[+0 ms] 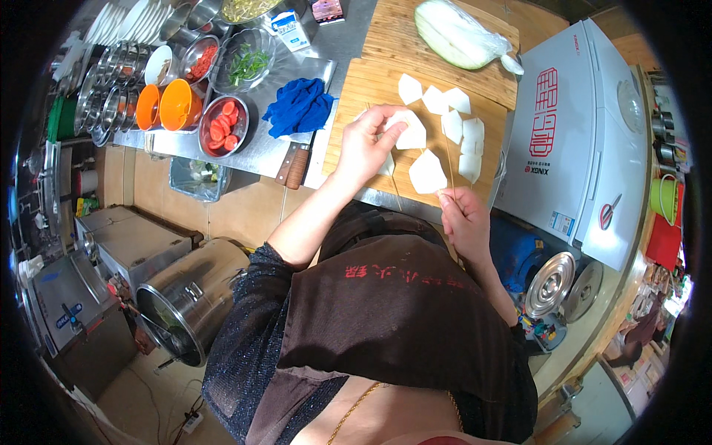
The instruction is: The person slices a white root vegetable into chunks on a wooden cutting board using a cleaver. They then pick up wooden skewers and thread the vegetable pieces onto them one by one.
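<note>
Above the wooden cutting board (356, 83), my left hand (367, 139) pinches a flat white vegetable slice (413, 132). My right hand (464, 222) grips the lower end of a thin wooden skewer, which carries a second white slice (427, 171) and runs up toward the slice in my left hand. Another thin skewer (448, 153) passes by my right fingertips toward slices further up the board. Several more white slices (471, 136) lie at the right, some in a row. A slice with a skewer (395, 186) is partly hidden under my left hand.
A plastic-wrapped winter melon piece (453, 36) lies on the far board. Left of the boards are a cleaver with a wooden handle (293, 166), a blue cloth (299, 107), a bowl of red slices (224, 126) and orange bowls (179, 104). A white freezer (562, 139) stands at right.
</note>
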A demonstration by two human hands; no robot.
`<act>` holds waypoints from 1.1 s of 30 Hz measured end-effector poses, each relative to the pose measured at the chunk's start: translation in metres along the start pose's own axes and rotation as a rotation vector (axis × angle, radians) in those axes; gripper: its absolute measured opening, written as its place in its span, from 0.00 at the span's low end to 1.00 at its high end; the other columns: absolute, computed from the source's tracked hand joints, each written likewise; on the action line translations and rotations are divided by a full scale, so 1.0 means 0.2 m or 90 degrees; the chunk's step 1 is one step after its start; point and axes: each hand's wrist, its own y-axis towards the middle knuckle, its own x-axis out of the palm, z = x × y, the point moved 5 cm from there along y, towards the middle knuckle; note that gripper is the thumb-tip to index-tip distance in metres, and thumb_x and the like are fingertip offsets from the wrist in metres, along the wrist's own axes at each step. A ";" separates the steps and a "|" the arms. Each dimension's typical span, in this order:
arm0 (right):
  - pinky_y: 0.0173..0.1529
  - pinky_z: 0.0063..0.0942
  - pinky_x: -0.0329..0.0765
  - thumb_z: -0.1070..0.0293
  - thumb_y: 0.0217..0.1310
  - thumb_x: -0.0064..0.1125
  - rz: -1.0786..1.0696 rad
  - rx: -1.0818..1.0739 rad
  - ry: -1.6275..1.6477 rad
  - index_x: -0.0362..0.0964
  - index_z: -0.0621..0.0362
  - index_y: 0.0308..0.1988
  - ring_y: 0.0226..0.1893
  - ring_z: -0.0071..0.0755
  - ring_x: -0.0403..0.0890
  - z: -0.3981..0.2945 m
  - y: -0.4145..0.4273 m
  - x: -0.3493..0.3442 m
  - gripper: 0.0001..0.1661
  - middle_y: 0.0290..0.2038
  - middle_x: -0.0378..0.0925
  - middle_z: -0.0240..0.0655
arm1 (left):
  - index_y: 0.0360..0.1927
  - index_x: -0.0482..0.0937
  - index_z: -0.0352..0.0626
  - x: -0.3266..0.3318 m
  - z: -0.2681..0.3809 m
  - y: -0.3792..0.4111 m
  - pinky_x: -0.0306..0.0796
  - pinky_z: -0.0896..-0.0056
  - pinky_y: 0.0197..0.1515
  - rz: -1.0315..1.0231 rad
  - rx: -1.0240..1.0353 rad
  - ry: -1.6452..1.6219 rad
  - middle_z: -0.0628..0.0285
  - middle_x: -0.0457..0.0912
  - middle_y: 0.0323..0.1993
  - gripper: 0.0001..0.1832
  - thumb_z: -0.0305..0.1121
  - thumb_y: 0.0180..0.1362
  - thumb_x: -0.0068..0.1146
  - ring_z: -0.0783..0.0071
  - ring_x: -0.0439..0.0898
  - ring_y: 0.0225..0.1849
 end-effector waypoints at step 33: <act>0.15 0.14 0.56 0.66 0.63 0.49 0.009 0.044 -0.026 0.69 0.61 0.34 0.10 0.12 0.59 0.09 0.14 -0.01 0.09 0.14 0.65 0.24 | 0.37 0.71 0.39 0.25 -0.27 -0.13 0.67 0.88 0.29 -0.080 -0.393 -0.463 0.63 0.79 0.28 0.07 0.23 0.55 0.55 0.85 0.74 0.26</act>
